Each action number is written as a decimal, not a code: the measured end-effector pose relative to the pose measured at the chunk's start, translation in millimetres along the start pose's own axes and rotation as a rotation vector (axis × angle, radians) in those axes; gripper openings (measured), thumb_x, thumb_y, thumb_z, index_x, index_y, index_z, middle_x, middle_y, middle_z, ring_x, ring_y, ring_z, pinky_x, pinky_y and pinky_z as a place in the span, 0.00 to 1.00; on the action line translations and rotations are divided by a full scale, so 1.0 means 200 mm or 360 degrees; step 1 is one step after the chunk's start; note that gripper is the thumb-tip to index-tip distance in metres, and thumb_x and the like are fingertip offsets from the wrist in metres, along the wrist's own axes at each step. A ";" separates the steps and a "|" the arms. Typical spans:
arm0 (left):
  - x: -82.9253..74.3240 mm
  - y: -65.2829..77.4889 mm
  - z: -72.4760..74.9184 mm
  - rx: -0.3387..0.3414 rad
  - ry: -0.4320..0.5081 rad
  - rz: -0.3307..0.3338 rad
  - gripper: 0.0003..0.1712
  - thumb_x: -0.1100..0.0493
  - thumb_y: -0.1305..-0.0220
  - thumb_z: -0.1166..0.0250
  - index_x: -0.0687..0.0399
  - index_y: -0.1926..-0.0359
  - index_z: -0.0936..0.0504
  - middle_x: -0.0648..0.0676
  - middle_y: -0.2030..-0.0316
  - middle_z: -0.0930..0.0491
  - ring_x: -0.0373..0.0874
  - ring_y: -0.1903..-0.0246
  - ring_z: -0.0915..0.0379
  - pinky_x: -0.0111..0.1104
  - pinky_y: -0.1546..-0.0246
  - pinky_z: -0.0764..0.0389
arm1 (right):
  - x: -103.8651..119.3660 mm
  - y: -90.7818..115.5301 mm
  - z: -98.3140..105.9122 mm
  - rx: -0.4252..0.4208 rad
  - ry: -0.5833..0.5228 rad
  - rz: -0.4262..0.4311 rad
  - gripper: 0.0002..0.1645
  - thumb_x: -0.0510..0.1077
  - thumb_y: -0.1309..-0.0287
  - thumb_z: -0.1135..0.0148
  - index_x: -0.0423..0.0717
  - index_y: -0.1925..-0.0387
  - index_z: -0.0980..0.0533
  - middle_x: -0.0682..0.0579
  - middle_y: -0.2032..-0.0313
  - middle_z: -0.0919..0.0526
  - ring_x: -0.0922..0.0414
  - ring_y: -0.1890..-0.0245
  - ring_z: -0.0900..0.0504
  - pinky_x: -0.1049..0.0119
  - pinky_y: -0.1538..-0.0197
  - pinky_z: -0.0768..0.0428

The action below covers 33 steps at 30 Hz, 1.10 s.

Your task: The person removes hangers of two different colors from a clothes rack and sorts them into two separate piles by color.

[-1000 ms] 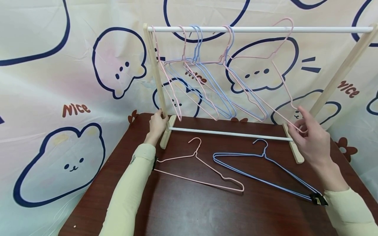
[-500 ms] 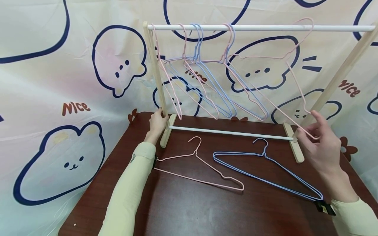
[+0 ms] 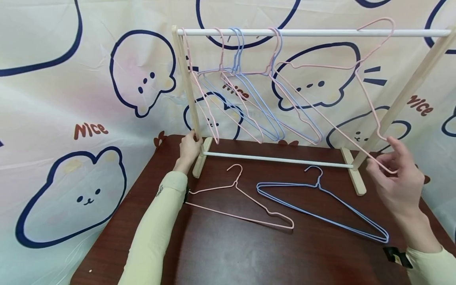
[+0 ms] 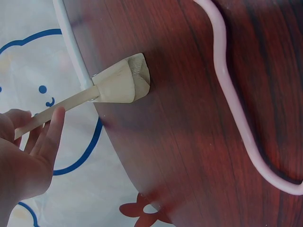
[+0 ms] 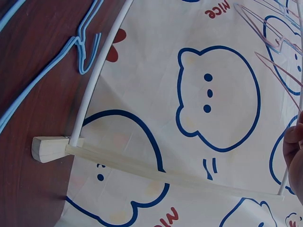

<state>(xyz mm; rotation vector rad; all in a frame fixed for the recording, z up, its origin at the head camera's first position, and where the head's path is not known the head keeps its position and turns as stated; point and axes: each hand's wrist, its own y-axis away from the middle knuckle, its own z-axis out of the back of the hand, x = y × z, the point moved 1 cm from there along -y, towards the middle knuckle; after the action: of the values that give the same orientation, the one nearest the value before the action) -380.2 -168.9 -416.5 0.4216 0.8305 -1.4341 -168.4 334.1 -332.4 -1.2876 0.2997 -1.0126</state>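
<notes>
My left hand (image 3: 190,149) grips the left wooden post (image 3: 191,97) of a clothes rack low down, just above its foot; the left wrist view shows the fingers and thumb around this post (image 4: 66,104). Far to the right, my right hand (image 3: 400,178) pinches the lower right corner of a pink clothes hanger (image 3: 325,66). That hanger is tilted, and its hook overlaps the white top bar (image 3: 320,33) near the right end. Only part of my right hand (image 5: 294,146) shows at the edge of the right wrist view.
Several pink and blue hangers (image 3: 260,99) hang on the left half of the bar. On the brown table (image 3: 231,253) lie a pink hanger (image 3: 236,184) and a pair of stacked blue hangers (image 3: 318,185). A white lower rail (image 3: 278,160) joins the rack's feet.
My right hand has moved right and slightly down with the pink hanger, its hook shifting right along the top bar. The left hand keeps its grip on the post.
</notes>
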 end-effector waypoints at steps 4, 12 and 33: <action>0.00 0.00 0.00 -0.0009 0.0005 0.0003 0.13 0.57 0.28 0.42 0.55 0.47 0.25 0.63 0.50 0.18 0.60 0.58 0.18 0.51 0.57 0.18 | 0.00 0.03 0.02 0.0018 0.0016 -0.0013 0.31 0.39 0.42 0.37 0.33 0.37 0.29 0.81 0.64 0.27 0.86 0.70 0.31 0.94 0.65 0.34; -0.01 0.00 0.01 -0.0018 -0.0010 0.0000 0.15 0.56 0.28 0.42 0.54 0.45 0.25 0.63 0.51 0.17 0.61 0.59 0.18 0.52 0.56 0.19 | 0.01 0.12 0.03 0.0090 -0.0009 -0.0115 0.32 0.34 0.46 0.36 0.36 0.37 0.27 0.80 0.64 0.26 0.84 0.73 0.31 0.92 0.67 0.34; -0.01 -0.01 0.00 -0.0016 -0.0032 0.0020 0.16 0.56 0.29 0.42 0.54 0.43 0.25 0.63 0.50 0.17 0.61 0.56 0.18 0.52 0.53 0.19 | 0.07 0.33 -0.01 0.0382 -0.0101 -0.0352 0.45 0.19 0.61 0.32 0.39 0.36 0.28 0.77 0.70 0.25 0.76 0.78 0.32 0.83 0.75 0.34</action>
<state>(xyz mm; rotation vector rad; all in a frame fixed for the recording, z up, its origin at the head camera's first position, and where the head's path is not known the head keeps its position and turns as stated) -381.2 -168.1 -414.7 0.4035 0.8175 -1.4196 -132.6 318.4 -387.1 -1.1476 -0.0145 -1.1544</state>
